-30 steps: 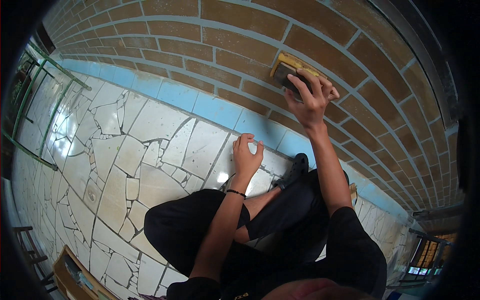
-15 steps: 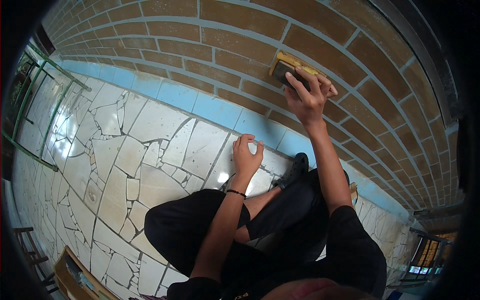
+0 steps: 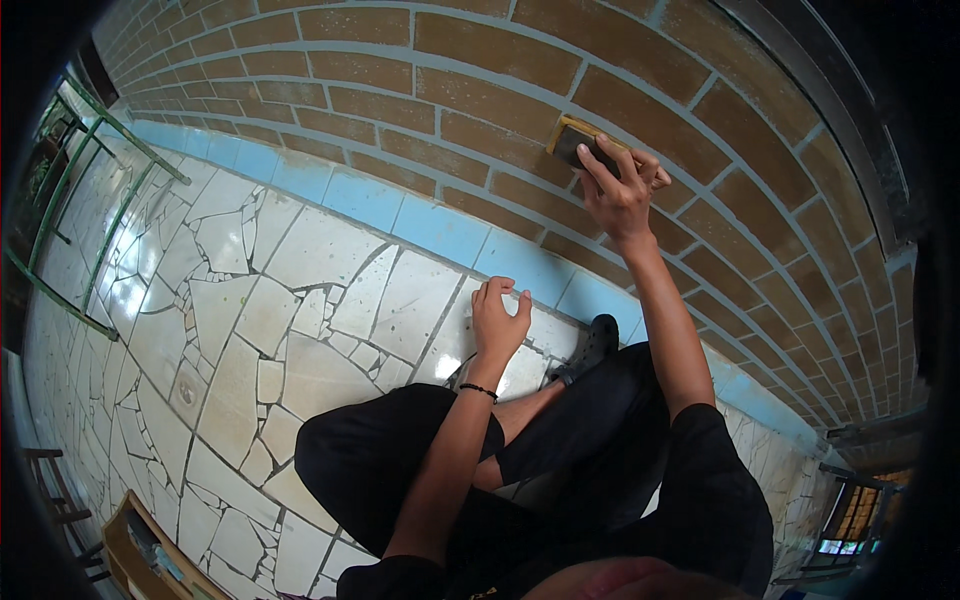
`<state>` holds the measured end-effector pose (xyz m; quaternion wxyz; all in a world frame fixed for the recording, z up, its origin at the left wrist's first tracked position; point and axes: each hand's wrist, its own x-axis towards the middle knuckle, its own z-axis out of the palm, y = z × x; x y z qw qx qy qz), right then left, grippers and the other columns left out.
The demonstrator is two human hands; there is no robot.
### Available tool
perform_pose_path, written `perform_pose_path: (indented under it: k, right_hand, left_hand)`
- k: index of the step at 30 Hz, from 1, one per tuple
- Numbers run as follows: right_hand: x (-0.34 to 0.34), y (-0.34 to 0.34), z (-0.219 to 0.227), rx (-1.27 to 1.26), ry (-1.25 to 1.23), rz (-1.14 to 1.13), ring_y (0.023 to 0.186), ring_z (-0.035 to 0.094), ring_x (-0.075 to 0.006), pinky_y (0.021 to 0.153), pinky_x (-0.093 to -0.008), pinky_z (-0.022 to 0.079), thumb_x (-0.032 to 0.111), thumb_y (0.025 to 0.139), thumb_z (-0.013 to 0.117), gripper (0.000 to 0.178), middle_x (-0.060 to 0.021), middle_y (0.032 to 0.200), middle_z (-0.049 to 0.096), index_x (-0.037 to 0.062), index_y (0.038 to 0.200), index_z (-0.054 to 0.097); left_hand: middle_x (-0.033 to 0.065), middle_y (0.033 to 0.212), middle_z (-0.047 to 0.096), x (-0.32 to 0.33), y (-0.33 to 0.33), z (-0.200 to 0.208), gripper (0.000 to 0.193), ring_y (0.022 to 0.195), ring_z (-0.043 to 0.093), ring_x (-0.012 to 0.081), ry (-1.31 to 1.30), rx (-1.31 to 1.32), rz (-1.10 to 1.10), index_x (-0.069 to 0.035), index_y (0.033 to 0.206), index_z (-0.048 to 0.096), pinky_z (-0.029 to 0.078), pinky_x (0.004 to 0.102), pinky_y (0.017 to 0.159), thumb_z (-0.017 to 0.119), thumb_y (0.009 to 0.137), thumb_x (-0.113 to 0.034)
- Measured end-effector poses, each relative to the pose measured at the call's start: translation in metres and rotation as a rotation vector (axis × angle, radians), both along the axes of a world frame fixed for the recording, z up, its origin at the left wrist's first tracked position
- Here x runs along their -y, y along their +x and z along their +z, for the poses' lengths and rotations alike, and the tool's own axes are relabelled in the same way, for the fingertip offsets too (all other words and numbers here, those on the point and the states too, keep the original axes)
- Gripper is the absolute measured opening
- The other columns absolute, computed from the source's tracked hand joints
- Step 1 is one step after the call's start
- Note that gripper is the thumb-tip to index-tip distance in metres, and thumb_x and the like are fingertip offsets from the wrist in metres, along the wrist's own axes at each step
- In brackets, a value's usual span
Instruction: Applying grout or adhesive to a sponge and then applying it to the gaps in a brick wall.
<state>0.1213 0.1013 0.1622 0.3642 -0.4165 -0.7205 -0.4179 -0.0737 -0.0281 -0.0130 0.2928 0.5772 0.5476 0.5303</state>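
My right hand (image 3: 622, 195) grips a small rectangular block (image 3: 571, 146), dark on its outer face with a yellow edge. It looks like a sponge or sanding block; I cannot make out which. The block lies against the brown brick wall (image 3: 490, 45), on its lower courses. Over the tiled floor my left hand (image 3: 497, 318) hangs with nothing in it, its fingers loosely curved and the thumb apart. A dark beaded band (image 3: 478, 390) circles the left wrist.
Blue tiles (image 3: 440, 228) run along the wall's foot, beside a broken-tile floor (image 3: 225, 310). My dark clog (image 3: 595, 345) is near them. A green metal frame (image 3: 128, 215) stands far left. A wooden box (image 3: 150, 555) is at lower left, and a dark ledge (image 3: 825, 90) tops the wall.
My right hand and the block have shifted slightly down and right in view, with the block still against the wall. The whole view has also shifted a little. My left hand keeps nearly the same pose.
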Motion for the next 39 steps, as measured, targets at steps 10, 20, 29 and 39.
perform_pose_path:
  k: [10,20,29,39]
  right_hand:
    - [0.000,0.001,0.009,0.017,0.008,-0.012,0.117,0.054,-0.0194,0.094,-0.0467,0.028,0.024,0.072,0.093,0.048,0.0117,0.133,0.069,0.0374,0.117,0.082]
    - [0.020,-0.005,0.028,0.147,-0.060,-0.001,0.118,0.058,-0.0211,0.099,-0.0484,0.028,0.029,0.074,0.092,0.045,0.0055,0.131,0.069,0.0268,0.117,0.082]
    - [0.005,0.014,0.036,0.263,-0.031,0.073,0.106,0.056,-0.0204,0.094,-0.0474,0.030,0.032,0.078,0.089,0.040,0.0056,0.130,0.069,0.0279,0.117,0.081]
    - [0.015,-0.008,0.047,0.340,-0.059,-0.024,0.111,0.056,-0.0225,0.096,-0.0468,0.030,0.024,0.083,0.081,0.027,-0.0026,0.114,0.060,0.0233,0.106,0.067]
  left_hand:
    - [0.0129,0.105,0.071,0.006,0.003,0.003,0.027,0.106,0.062,0.0350,-0.032,-0.025,-0.017,-0.005,0.109,0.066,0.049,0.0483,0.096,0.080,0.091,-0.020]
    - [0.0136,0.099,0.069,0.009,-0.005,-0.010,0.020,0.103,0.062,0.0370,0.093,-0.068,0.012,-0.006,0.097,0.068,0.049,0.0492,0.094,0.081,0.091,-0.020]
    - [0.0150,0.102,0.070,0.011,-0.010,-0.006,0.020,0.104,0.061,0.0392,0.055,-0.064,-0.016,-0.004,0.099,0.069,0.050,0.0510,0.095,0.079,0.090,-0.018]
    - [0.0157,0.102,0.070,0.010,-0.012,-0.012,0.020,0.104,0.061,0.0388,0.043,-0.115,-0.024,-0.004,0.098,0.069,0.050,0.0511,0.095,0.078,0.091,-0.019]
